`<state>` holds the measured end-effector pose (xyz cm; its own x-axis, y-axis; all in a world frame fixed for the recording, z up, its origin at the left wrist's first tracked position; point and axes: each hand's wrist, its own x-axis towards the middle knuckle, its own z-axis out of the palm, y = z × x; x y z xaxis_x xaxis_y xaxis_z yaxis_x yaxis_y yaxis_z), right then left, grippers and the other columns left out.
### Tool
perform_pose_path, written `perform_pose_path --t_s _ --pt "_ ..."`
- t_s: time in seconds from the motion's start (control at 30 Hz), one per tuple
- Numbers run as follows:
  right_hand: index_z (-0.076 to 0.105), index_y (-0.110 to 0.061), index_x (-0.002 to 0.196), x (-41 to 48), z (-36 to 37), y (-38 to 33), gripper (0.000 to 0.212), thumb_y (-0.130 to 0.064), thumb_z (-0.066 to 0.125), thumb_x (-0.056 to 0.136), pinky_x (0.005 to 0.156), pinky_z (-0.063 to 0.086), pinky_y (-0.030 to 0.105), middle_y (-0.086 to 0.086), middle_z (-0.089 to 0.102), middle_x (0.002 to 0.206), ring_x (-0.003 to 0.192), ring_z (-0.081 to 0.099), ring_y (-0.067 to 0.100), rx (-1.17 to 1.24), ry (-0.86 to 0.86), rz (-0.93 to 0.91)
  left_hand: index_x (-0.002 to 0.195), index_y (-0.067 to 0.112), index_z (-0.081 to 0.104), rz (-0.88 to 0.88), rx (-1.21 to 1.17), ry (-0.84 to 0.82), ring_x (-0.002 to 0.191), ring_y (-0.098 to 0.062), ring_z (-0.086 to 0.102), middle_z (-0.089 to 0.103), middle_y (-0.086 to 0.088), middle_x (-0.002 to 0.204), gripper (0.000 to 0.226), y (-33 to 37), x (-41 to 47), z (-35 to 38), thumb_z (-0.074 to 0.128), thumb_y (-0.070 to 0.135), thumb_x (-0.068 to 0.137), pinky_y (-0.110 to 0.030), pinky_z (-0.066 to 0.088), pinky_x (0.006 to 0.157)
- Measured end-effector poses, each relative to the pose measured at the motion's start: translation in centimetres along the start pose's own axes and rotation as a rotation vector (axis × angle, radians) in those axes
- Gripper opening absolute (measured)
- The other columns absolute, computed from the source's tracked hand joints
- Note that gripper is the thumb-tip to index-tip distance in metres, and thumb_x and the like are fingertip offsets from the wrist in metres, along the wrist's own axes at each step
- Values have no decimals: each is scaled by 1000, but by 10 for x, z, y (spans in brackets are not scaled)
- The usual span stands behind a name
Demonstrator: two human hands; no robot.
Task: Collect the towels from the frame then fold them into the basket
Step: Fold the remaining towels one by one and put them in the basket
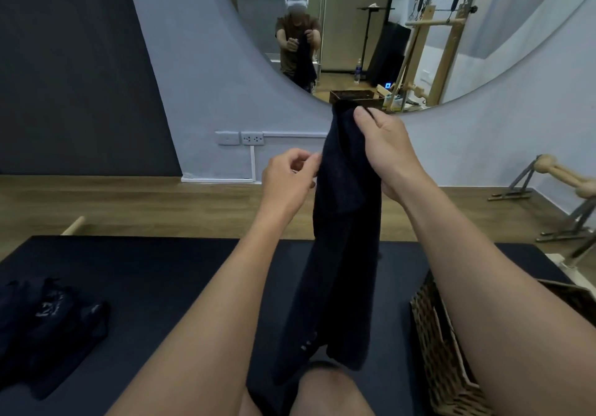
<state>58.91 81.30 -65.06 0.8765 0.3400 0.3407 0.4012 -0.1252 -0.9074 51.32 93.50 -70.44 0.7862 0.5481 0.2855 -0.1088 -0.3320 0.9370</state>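
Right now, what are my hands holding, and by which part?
Both hold the dark towel, which hangs lengthwise. The right hand pinches its top edge. The left hand pinches its left side edge, a little lower down.

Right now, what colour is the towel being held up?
The towel is plain dark navy, nearly black, best seen in the head view.

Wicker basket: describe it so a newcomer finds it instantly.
Start at the dark mat in front. On its right side, partly behind the right forearm, sits the basket. It alone is tan and woven; the heaped towels at left are dark cloth.
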Motion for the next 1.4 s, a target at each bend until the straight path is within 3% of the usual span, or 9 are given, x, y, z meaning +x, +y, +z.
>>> perform_pose_path --t_s 0.13,0.3,0.53,0.67,0.77,0.9,1.03,1.2,1.4 --pt "72 -11 92 2 5 2 23 -25 55 98 81 53 43 5 70 87 86 66 21 -80 -57 -95 113 25 60 26 74 -127 88 -13 65 66 5 93 30 3 7 9 69 34 86 -25 53 74" --pt "73 -19 79 9 1 6 15 -28 67 91 73 54 31 -6 70 75 77 68 12 -70 54 -128 66 16 53 -16 306 -101 60 -15 48 51 4 60 27 -24 20 6 48 0 88 -16 32 43" --pt "68 -22 112 19 -1 28 24 -21 63 89 88 47 33 3 64 109 102 60 22 -689 113 -135 97 15 73 121 168 149 84 -9 59 67 9 86 30 -10 47 -3 51 -3 88 -14 42 71" --pt "50 -20 136 11 41 16 63 -1 60 77 100 36 22 3 55 131 120 51 17 -467 -144 -283 88 14 74 290 174 57 84 -15 66 72 2 83 29 19 54 8 54 -3 75 -30 53 79" --pt "63 -17 121 17 42 8 42 1 61 83 88 41 17 -3 66 116 104 57 9 -353 -113 -252 80 18 69 265 107 146 76 -17 65 71 -2 78 5 19 55 -7 68 14 78 -36 54 74" --pt "72 -14 99 24 39 3 29 4 53 85 82 48 32 2 69 93 91 62 18 -360 -128 -195 85 30 63 140 -34 -27 72 -20 68 71 -5 78 28 6 42 -31 83 39 67 -35 55 67" --pt "67 -17 85 29 35 -8 19 -13 50 93 76 48 38 6 66 84 82 61 22 33 45 -2 92 25 69 61 373 -216 59 -3 54 57 8 62 14 -24 27 -36 78 29 81 -10 37 51" --pt "59 -20 74 31 27 -13 22 -28 53 93 67 41 36 4 54 72 70 53 21 77 154 23 111 25 66 69 183 -118 90 -6 61 65 6 102 38 -25 10 -24 61 54 88 -22 49 78" --pt "66 -6 77 25 29 -23 35 -35 60 96 59 39 30 0 54 63 60 50 12 3 110 -115 93 18 67 -96 -111 -178 79 -5 69 73 6 85 12 -27 -6 14 72 13 84 -28 54 69"
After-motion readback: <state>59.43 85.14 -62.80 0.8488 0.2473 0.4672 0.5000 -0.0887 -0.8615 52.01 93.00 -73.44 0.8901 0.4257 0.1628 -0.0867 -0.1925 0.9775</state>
